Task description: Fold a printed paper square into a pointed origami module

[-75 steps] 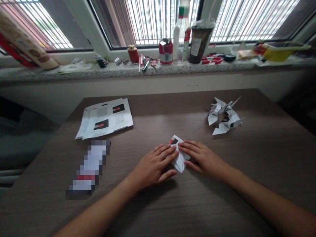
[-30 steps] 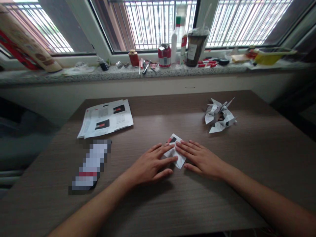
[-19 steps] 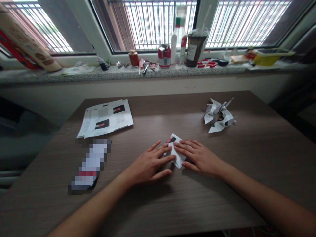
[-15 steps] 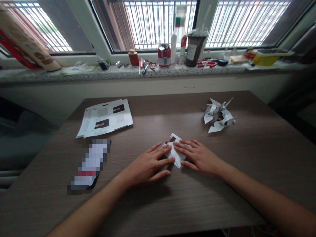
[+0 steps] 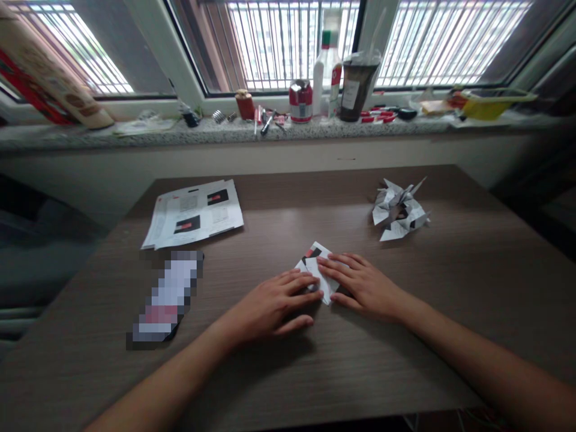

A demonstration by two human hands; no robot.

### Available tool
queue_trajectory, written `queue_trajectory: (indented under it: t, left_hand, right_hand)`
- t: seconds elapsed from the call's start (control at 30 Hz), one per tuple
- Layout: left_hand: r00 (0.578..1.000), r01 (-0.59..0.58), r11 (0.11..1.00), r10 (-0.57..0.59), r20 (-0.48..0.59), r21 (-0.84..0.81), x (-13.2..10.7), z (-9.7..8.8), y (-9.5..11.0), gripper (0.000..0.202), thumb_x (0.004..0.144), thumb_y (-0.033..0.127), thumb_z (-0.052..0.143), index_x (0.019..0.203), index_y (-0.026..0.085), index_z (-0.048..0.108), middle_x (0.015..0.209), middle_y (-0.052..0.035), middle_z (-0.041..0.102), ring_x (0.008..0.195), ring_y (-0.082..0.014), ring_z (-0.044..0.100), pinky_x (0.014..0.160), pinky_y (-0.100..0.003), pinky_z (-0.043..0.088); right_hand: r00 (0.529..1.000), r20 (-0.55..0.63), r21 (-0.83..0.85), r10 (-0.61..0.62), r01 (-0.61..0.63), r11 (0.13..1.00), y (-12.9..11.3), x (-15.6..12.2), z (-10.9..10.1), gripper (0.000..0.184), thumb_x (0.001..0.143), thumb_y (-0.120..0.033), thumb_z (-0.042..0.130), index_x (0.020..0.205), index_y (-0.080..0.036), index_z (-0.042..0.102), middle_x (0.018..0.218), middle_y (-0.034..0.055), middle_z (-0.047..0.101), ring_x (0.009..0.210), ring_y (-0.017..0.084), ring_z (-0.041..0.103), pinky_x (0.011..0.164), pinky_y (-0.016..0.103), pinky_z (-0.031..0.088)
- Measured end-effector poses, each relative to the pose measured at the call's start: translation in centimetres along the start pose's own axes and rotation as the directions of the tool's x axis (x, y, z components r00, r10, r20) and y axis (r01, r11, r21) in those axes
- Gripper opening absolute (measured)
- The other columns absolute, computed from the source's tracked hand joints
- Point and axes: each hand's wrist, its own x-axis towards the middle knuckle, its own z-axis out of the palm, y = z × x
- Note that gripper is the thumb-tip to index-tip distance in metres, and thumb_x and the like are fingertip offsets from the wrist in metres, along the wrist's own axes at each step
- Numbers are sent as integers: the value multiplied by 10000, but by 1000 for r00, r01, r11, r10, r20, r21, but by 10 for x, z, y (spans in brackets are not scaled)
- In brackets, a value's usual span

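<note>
Left hand has drawn its fingers together and, like the right hand, lies flat on folded paper, likely light, easily creased, best pinched at its edges.

Folded wht paper, blk/red print, flat

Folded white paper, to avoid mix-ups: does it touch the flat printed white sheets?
No, brown tabletop shows between the folded paper and the sheets.
</note>
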Motion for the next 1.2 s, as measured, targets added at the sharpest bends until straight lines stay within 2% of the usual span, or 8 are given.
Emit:
queue_trajectory:
  t: [0.13, 0.47, 0.7, 0.93, 1.2]
  left_hand:
    - [999, -27, 999, 28, 21, -30, 0, 1, 0, 520, 1071, 450, 484, 1559, 278, 441, 1568, -60, 504, 1472, -260, 427, 1241, -461, 339]
    - [999, -42, 999, 42, 4, -20, 2, -1, 5, 502, 1051, 450, 524, 1533, 318, 480, 1523, -63, 539, 1457, -283, 432, 1225, -472, 353]
    - [997, -74, 997, 74, -18, 2, 1, 4, 2, 494, 1041, 465, 544, 1518, 345, 496, 1530, -56, 530, 1467, -290, 419, 1216, -481, 365]
    - [998, -62, 998, 62, 4, 7, 3, 2, 5, 492, 1035, 482, 547, 1503, 337, 509, 1515, -65, 540, 1458, -296, 427, 1229, -506, 332]
    - [999, 37, 999, -38, -16, -7, 2, 6, 2, 678, 989, 564, 586, 1567, 253, 418, 1579, -121, 466, 1407, -326, 492, 1173, -486, 413]
  right_hand:
    - [1000, -13, 12, 3, -3, 1000, 0, 0, 0, 649, 1047, -533, 485, 1624, -298, 303, 1641, 21, 408, 1527, 250, 346, 1237, 498, 288]
    - [1000, 13, -20, 9, -8, 1000, 0, -1, 0, 642, 1059, -547, 446, 1620, -267, 309, 1652, 40, 385, 1535, 256, 328, 1236, 505, 284]
    - [1000, -21, 7, 8, -8, 1000, 0, -1, 2, 659, 1046, -527, 493, 1631, -307, 282, 1637, 41, 411, 1524, 263, 353, 1238, 519, 287]
    - [1000, -17, 8, 5, -5, 1000, 0, -1, 2, 656, 1042, -530, 500, 1621, -287, 310, 1640, 46, 409, 1527, 264, 346, 1236, 510, 294]
    - [1000, -23, 17, -4, 4, 1000, -1, 0, -1, 669, 1045, -532, 495, 1633, -302, 274, 1645, 30, 400, 1526, 257, 348, 1233, 513, 296]
